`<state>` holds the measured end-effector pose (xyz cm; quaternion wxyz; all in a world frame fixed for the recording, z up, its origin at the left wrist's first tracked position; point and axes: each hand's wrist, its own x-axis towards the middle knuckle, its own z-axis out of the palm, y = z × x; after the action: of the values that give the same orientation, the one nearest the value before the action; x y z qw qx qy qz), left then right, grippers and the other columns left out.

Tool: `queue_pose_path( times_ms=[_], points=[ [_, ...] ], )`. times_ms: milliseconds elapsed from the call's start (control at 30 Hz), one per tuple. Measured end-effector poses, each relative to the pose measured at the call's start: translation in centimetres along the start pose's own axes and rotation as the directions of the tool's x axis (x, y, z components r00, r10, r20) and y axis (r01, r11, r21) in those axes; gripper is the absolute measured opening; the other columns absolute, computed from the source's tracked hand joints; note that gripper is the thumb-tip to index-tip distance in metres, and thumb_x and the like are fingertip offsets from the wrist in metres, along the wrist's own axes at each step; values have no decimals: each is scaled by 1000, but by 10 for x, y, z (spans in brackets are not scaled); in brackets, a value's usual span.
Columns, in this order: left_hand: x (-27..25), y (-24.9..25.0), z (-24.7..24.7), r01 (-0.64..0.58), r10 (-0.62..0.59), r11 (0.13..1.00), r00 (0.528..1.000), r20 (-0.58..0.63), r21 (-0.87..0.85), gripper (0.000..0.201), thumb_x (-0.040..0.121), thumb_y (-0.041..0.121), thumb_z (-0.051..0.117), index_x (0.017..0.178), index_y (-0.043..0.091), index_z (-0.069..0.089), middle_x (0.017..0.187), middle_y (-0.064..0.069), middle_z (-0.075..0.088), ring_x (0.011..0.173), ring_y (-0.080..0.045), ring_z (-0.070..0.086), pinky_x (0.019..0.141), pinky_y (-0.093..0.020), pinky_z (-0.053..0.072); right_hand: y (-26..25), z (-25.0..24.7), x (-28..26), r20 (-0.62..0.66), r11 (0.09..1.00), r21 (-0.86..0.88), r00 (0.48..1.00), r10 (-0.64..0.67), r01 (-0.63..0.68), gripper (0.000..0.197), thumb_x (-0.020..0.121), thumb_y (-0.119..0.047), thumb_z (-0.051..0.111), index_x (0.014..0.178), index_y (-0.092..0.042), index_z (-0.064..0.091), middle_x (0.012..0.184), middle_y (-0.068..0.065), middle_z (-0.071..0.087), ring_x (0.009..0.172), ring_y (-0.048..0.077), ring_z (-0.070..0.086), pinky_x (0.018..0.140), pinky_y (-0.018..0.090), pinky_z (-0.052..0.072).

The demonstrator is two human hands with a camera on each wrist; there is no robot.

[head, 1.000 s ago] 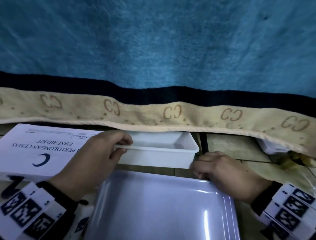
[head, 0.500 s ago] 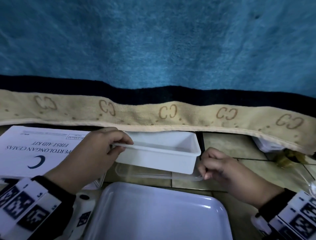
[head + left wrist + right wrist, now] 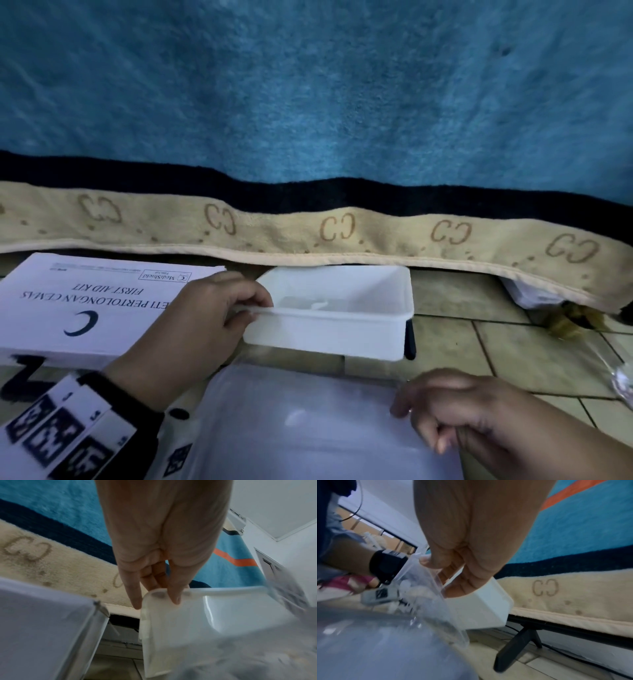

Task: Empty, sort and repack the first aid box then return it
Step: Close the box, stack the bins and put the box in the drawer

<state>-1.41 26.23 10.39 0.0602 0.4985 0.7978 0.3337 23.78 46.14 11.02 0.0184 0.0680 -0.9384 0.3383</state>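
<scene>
A white plastic container (image 3: 329, 308) stands on the tiled floor at the foot of the bed. My left hand (image 3: 257, 305) grips its left rim, thumb on the outer side and fingers over the edge (image 3: 157, 599). The white first aid kit box (image 3: 85, 301) lies flat to the left of it. My right hand (image 3: 407, 411) pinches the right corner of a clear plastic lid (image 3: 301, 404), holding it tilted over a large pale tray (image 3: 359, 649) close to me. In the right wrist view the clear lid (image 3: 428, 595) hangs from my thumb and fingers (image 3: 436, 573).
A blue blanket with a beige border (image 3: 325, 233) hangs off the bed down to the floor. A black bed leg (image 3: 409, 339) stands right of the container. Another white item (image 3: 527, 294) peeks from under the blanket, and a clear plastic thing (image 3: 620, 380) lies at the right edge.
My right hand has pulled the clear lid out from under the white container and toward me, over the tray. The left hand has kept its grip on the container's rim.
</scene>
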Motion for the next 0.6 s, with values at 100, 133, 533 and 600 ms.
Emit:
queue_pose_path(
  times_ms=[100,133,533,600],
  points=[
    [-1,-4,4,29,-30,999,997,64,12,28,72,-1,76,79,26,76,82,19,65,83,6,58,70,-3,39,0,-15,-8,-100,964,258,990,98,-70,10,87,-26,58,77,-27,55,107,-9,68,105,11,65,85,20,50],
    [-1,-7,5,47,-47,999,995,87,2,26,69,1,78,77,26,76,87,23,64,83,6,58,70,-3,39,-1,-23,-10,-126,916,390,979,157,-97,15,87,-38,61,78,-27,57,105,-2,71,103,15,67,85,23,51],
    [-2,-8,11,174,-174,985,978,117,7,23,89,8,56,87,31,58,108,13,58,90,-3,59,73,-8,42,46,-29,38,-245,415,887,556,794,-201,21,93,-18,47,88,-6,63,86,16,71,63,15,65,55,25,52],
    [3,-6,10,290,-287,957,956,64,-29,24,95,10,42,113,23,52,116,9,60,99,-3,56,74,-10,40,58,-23,49,-212,412,847,496,842,-336,24,100,-15,38,90,-7,58,81,11,71,65,15,59,57,25,45]
  ],
)
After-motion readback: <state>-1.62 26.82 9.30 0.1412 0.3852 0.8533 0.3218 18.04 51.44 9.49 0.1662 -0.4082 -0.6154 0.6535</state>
